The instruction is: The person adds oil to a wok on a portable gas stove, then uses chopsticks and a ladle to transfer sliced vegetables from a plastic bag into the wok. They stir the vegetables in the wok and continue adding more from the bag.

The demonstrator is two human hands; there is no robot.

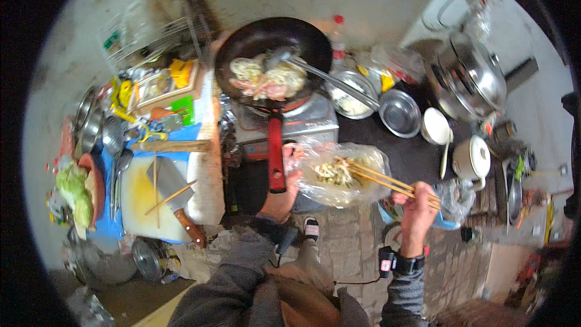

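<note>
My left hand [282, 197] grips the left side of a clear plastic bag [302, 189], just right of the wok's red handle [276, 157]. Pale, shredded food with greenish bits [336, 173] lies in the bag's open mouth. A pair of wooden chopsticks [387, 181] is in my right hand [416, 209], and their tips touch that food. Beyond the bag, a dark wok [272, 29] sits on a silver portable stove [290, 126]. Pale strands and pinkish slices [269, 82] lie inside it, with a metal spatula [327, 75] leaning over the rim.
Right of the stove stand metal bowls [400, 112], a white bowl [435, 126], a lidded white pot [471, 157] and a large steel pot [472, 79]. On the left, a cleaver [164, 184] and loose sticks lie on a cutting board [136, 200], near a leafy cabbage [74, 191].
</note>
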